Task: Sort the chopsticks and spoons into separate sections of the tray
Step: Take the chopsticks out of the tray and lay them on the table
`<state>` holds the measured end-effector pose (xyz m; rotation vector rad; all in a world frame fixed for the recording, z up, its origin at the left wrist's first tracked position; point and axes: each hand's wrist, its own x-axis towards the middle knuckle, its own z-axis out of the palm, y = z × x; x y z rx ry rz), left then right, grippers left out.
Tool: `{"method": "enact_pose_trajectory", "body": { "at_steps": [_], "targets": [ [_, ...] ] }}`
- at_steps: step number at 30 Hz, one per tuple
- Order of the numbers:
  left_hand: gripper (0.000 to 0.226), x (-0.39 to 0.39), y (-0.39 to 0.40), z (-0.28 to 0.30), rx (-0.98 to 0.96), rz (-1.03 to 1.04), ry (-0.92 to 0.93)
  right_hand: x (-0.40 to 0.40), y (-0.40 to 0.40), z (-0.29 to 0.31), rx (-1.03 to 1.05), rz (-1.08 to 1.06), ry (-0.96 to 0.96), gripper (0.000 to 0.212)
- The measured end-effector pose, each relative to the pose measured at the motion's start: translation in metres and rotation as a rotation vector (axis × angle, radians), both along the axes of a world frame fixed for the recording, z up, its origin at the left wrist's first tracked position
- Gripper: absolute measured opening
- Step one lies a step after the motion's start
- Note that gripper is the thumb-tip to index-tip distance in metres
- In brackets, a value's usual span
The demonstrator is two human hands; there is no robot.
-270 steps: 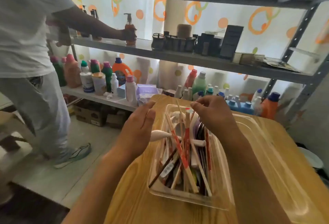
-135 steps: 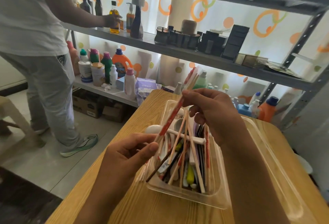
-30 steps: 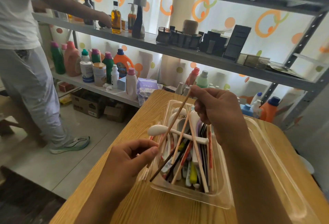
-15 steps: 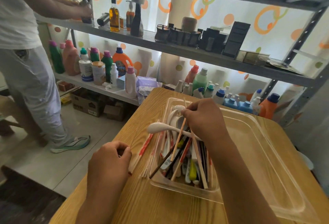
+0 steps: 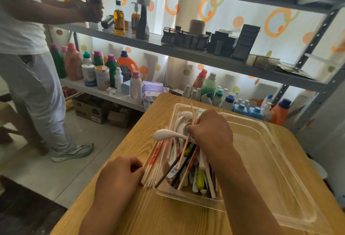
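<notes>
Pinching a pale chopstick (image 5: 183,151) in the heaped tray (image 5: 188,196), the right hand (image 5: 211,132) should lift it straight up while the left hand (image 5: 119,176), fingers curled, steadies the sorted bundle (image 5: 152,163) beside it.

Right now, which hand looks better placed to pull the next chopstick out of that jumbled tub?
The right hand: it is already over the clear tub, pinching a chopstick in the pile. The left hand rests on the table, holding the sorted bundle.
</notes>
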<state>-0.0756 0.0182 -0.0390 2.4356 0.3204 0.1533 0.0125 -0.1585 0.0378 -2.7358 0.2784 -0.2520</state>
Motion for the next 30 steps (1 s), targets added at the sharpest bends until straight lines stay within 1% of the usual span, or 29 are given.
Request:
{"method": "enact_pose_trajectory", "body": {
  "at_steps": [3,6,10,13,15,19,22,26,28,30],
  "targets": [
    [0.009,-0.001,-0.001,-0.001,-0.015,-0.027,-0.016,-0.001,0.002,-0.001,-0.01,-0.004,0.013,0.026],
    [0.012,-0.001,-0.002,-0.001,-0.024,-0.014,-0.033,-0.003,0.004,0.0,-0.034,-0.021,0.014,0.025],
    [0.011,0.0,-0.003,0.0,-0.034,0.002,-0.049,-0.003,0.006,0.001,-0.032,-0.027,0.023,0.023],
    [0.013,0.002,-0.002,-0.002,-0.052,0.037,-0.088,-0.003,0.005,0.003,0.014,-0.025,0.028,0.021],
    [0.015,0.002,-0.002,-0.002,-0.087,0.064,-0.128,-0.004,0.004,0.005,0.108,0.006,0.029,0.021],
    [0.019,0.0,-0.004,0.004,-0.273,0.086,-0.251,-0.013,0.005,0.017,0.356,0.133,0.025,0.023],
    [0.021,-0.002,-0.008,0.007,-0.399,0.066,-0.284,-0.025,0.009,0.028,0.486,0.212,-0.052,0.02],
    [0.011,-0.009,-0.011,0.016,-0.638,-0.051,-0.358,-0.035,0.014,0.036,0.617,0.296,-0.095,0.022],
    [0.015,-0.012,-0.012,0.021,-0.735,-0.129,-0.359,-0.037,0.015,0.037,0.653,0.319,-0.099,0.023],
    [0.02,-0.014,-0.014,0.024,-0.77,-0.189,-0.348,-0.039,0.015,0.037,0.683,0.335,-0.099,0.022]
  ]
}}
